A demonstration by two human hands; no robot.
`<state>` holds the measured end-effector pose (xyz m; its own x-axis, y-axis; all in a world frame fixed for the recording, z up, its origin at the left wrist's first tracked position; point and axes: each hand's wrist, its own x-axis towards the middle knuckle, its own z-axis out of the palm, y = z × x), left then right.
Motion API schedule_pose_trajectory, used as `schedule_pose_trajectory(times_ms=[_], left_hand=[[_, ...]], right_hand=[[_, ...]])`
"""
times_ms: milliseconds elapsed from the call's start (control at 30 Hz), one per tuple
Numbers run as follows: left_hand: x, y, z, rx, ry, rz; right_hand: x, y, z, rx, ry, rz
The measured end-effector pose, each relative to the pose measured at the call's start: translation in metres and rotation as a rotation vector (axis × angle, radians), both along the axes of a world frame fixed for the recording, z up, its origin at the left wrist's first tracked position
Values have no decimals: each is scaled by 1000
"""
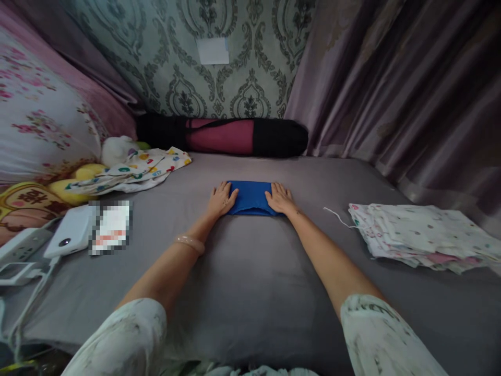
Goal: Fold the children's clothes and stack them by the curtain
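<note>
A folded blue cloth [250, 196] lies flat on the grey bed sheet [258, 277], straight in front of me. Its near edge bulges up a little, leaving a slim gap. My left hand [223, 198] rests on the cloth's left end, fingers stretched forward and thumb apart. On the opposite end lies my right hand [281, 198], also flat with its fingers extended. What kind of item the cloth is does not show. A pale bangle [190, 242] circles my left wrist.
Folded patterned clothes [422, 235] are stacked at the right. A long black and red bag [223, 137] lies along the wall. At left are a spotted cloth [136, 169], plush toys [86, 177], a white box-shaped device [72, 230], a power strip [25, 245] and cables.
</note>
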<state>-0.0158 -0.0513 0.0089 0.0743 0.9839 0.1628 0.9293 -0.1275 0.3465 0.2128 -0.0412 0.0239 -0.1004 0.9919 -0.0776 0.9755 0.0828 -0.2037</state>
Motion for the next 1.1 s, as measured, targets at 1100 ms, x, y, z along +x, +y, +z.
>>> schedule_pose_trajectory(times_ms=[1100], left_hand=[[-9, -34, -8, 95, -150, -86]], right_hand=[[-90, -4, -2, 130, 65, 95]])
